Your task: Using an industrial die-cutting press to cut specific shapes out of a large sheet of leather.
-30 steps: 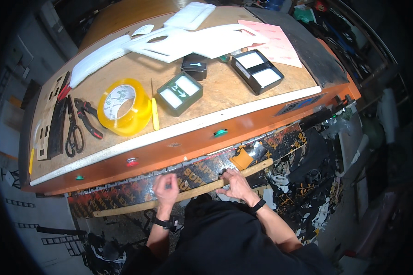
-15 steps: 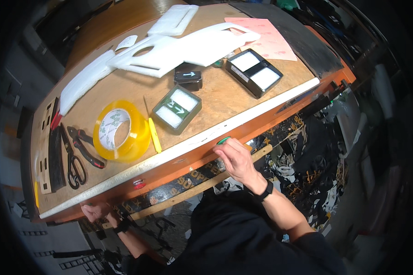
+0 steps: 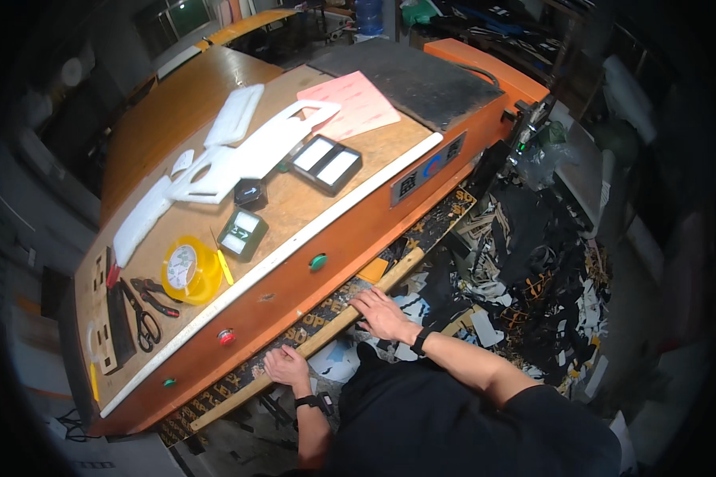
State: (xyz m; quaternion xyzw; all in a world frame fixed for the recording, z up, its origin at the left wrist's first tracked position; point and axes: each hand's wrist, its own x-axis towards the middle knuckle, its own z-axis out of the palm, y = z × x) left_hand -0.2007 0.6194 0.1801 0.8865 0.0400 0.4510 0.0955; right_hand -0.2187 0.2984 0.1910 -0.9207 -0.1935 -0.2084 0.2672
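Observation:
A long wooden bar (image 3: 326,334) runs along the front of the orange machine (image 3: 282,294), below its buttons. My right hand (image 3: 386,316) has its fingers curled over the bar. Farther left, my left hand (image 3: 286,367) is closed on the same bar, its fingertips partly hidden. Above the hands, the machine's front carries a red button (image 3: 227,337) between two green buttons, one green button (image 3: 318,261) to the right and another green button (image 3: 169,382) to the left. Neither hand touches a button.
On the table lie a tape roll (image 3: 191,270), scissors (image 3: 140,316), pliers (image 3: 155,296), a yellow knife (image 3: 226,269), a green box (image 3: 242,235), a black tray (image 3: 326,164), white foam pieces (image 3: 250,159) and pink sheet (image 3: 354,106). Dark scraps (image 3: 533,262) cover the floor at right.
Both hands have left the green buttons and come down onto the wooden bar, the left hand moving right. The view has shifted, showing more of the machine's front.

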